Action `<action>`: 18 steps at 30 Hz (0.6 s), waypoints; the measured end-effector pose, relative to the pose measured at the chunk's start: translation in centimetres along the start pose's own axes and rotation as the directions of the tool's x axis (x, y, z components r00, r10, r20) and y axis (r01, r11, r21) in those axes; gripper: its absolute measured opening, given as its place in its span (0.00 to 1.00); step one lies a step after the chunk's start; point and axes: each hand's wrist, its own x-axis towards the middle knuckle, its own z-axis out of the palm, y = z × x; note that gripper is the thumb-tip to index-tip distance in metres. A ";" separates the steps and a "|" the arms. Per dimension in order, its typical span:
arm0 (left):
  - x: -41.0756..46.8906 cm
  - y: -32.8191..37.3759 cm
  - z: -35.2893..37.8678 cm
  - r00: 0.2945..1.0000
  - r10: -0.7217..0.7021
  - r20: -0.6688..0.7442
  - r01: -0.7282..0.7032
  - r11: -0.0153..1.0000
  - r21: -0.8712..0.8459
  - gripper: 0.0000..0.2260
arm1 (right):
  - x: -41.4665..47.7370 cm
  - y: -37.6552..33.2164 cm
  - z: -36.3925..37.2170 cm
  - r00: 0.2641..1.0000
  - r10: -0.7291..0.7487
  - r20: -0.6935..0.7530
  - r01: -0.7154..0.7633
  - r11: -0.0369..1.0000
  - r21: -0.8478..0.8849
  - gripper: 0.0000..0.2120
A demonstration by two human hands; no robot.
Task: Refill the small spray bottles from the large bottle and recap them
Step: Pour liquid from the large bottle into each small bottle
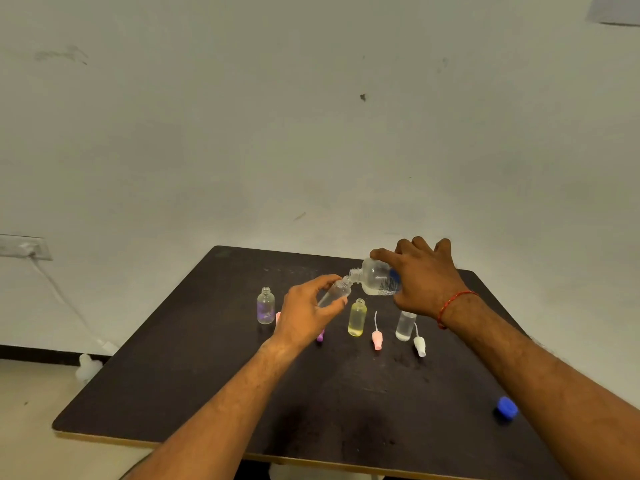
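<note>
Pouring under way; items on the dark table (173,375), left to right. Purple-tinted bottle (266,306): upright, uncapped, fill unclear. Left hand (304,313): fingers curled round a clear small bottle (334,292), held tilted above the table, its neck meeting the mouth of the large bottle (379,280). Yellow bottle (357,318): upright, holds liquid, uncapped. Pink spray cap (376,339): lying loose. Second clear bottle (405,325): holds liquid, uncapped. White spray cap (419,346): loose. Right hand (426,282): fingers gripping the tipped large bottle. Blue cap (506,407): near the right edge. Judged: filling roughly midway, no recapping done. Uncapped bottles and loose caps sit just below the pour.
</note>
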 end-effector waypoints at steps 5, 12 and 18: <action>0.1 -0.8 -0.1 1.000 -0.006 0.013 0.006 1.000 -0.006 0.18 | -1.0 -0.5 1.2 0.998 0.061 0.001 -0.061 0.989 0.132 0.34; 0.6 -4.0 -0.7 0.993 -0.110 0.042 0.109 0.994 0.023 0.20 | -2.7 -1.0 3.4 0.970 0.236 0.063 -0.242 0.893 0.380 0.33; 1.0 -7.1 -0.1 0.974 -0.225 0.008 0.223 0.972 0.079 0.16 | -4.1 -1.4 4.8 0.947 0.301 0.117 -0.316 0.796 0.517 0.35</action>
